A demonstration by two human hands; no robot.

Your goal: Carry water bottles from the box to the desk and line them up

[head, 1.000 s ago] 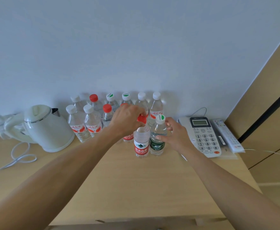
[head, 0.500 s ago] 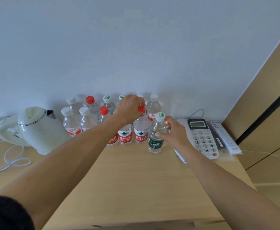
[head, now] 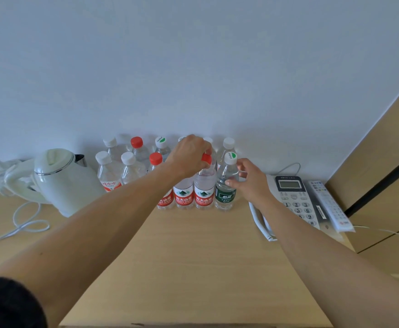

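Observation:
Several water bottles stand in two rows at the back of the wooden desk point(head: 193, 256), against the wall. My left hand point(head: 189, 155) grips the red cap of a red-label bottle point(head: 203, 195) standing in the front row. Right beside it stands a green-label bottle point(head: 225, 197) with a white and green cap. My right hand point(head: 250, 183) has its thumb on that bottle's front and its fingers curled round its right side. Both bottles are upright on the desk, touching side by side. The box is out of view.
A white electric kettle point(head: 58, 181) with a looping cable point(head: 28, 226) stands at the left. At the right lie a desk phone point(head: 293, 197) and a white remote point(head: 328, 207). A wooden cabinet panel point(head: 383, 162) rises at the far right.
Both hands have moved the red-label and green-label bottles away from me, back into line with the front row. The two bottles now stand level with the other red-label bottles.

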